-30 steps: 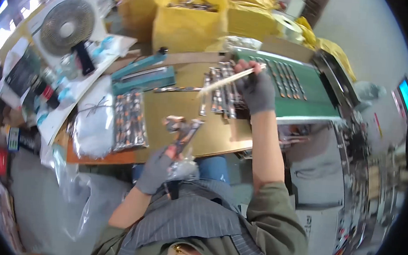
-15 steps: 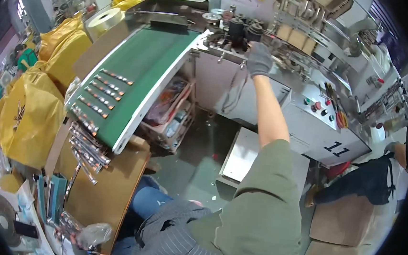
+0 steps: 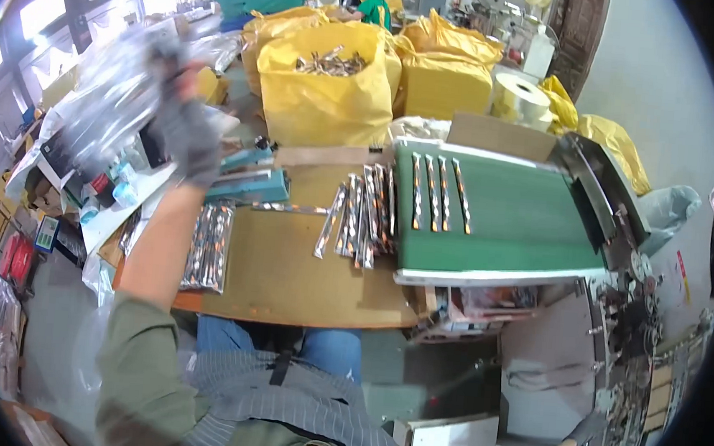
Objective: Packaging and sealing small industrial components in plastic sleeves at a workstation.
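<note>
My left hand [image 3: 186, 130], in a grey glove, is raised at the left and smeared by motion. A blurred clear plastic bag [image 3: 111, 99] hangs from it. My right hand [image 3: 588, 427], also gloved, reaches out to the machine [image 3: 645, 346] at the lower right; its fingers are too small to make out. Several long, thin wrapped sticks [image 3: 441, 193] lie side by side on the green conveyor belt [image 3: 526, 211]. More form a loose pile [image 3: 362, 215] at its left end. A neat bundle of sticks [image 3: 208, 246] lies on the brown table [image 3: 285, 289], below my left hand.
A teal holder [image 3: 255, 186] stands at the table's back left. Behind are large yellow bags [image 3: 324, 107], one holding many sticks, and a roll of film [image 3: 519, 99]. A person in green [image 3: 375, 11] is farther back. A white box [image 3: 453, 443] stands on the floor.
My view has swung left from the machine to the table. My left hand has come into view, raised with the bag. My right arm still stretches to the machine, now at the view's edge.
</note>
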`<state>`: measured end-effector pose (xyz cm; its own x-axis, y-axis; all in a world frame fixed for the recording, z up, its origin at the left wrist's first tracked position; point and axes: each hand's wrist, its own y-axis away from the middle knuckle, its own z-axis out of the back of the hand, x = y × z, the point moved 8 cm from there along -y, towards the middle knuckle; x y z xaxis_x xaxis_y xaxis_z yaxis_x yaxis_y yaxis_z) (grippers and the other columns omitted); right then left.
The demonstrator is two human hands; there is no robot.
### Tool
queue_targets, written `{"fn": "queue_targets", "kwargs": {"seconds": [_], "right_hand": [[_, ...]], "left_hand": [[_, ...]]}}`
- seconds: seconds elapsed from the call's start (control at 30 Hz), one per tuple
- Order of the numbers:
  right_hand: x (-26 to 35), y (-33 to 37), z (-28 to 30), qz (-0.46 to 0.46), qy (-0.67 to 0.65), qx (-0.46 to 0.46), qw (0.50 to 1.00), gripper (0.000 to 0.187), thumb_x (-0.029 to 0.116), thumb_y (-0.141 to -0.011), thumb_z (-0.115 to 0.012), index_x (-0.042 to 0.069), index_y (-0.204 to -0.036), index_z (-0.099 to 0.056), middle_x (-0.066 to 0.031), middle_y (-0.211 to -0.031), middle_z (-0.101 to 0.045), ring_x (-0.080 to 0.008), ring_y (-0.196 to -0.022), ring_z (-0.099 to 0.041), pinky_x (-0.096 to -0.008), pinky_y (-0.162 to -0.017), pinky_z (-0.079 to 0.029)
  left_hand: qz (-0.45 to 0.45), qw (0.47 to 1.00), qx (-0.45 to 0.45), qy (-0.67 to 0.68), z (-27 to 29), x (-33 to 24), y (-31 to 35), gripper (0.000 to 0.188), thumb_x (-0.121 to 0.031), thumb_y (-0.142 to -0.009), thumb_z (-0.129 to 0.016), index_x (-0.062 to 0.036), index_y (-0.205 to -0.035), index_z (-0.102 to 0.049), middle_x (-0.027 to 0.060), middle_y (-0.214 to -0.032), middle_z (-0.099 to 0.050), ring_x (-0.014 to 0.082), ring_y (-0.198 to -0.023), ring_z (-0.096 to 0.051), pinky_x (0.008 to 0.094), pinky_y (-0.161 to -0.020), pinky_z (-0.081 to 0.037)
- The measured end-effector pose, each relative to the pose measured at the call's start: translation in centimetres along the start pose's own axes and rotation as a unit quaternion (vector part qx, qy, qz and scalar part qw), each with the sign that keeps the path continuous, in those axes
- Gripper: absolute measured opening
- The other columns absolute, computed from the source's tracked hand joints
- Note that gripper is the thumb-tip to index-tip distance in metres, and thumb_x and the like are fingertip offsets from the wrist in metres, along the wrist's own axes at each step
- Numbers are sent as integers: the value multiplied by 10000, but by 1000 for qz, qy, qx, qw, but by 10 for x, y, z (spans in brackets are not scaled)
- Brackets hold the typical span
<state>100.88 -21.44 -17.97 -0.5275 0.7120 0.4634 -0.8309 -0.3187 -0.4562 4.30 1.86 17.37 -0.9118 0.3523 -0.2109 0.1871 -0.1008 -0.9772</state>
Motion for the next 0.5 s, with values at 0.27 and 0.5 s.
{"fn": "queue_targets", "kwargs": {"seconds": [0.27, 0.5], "right_hand": [[172, 158, 33, 118, -295, 160, 935, 607, 221, -891, -529, -1, -1403, -289, -166, -1398, -383, -273, -1301, -340, -378, -1069, -248], [476, 293, 29, 228, -396, 451, 767, 521, 201, -873, -542, -12, -1328, -404, -145, -1296, -474, -230, -1211, -435, -356, -1029, -306]], "left_hand": [[126, 939, 269, -171, -268, 121, -34, 646, -468, -769, -634, 43, -1149, -520, 287, -1207, -500, 391, -1117, -491, 424, -913, -409], [92, 986, 67, -119, -50, 201, 87, 555, -218, -818, -656, 38, -1265, -450, 217, -1223, -522, 340, -1152, -486, 380, -989, -355]]}}
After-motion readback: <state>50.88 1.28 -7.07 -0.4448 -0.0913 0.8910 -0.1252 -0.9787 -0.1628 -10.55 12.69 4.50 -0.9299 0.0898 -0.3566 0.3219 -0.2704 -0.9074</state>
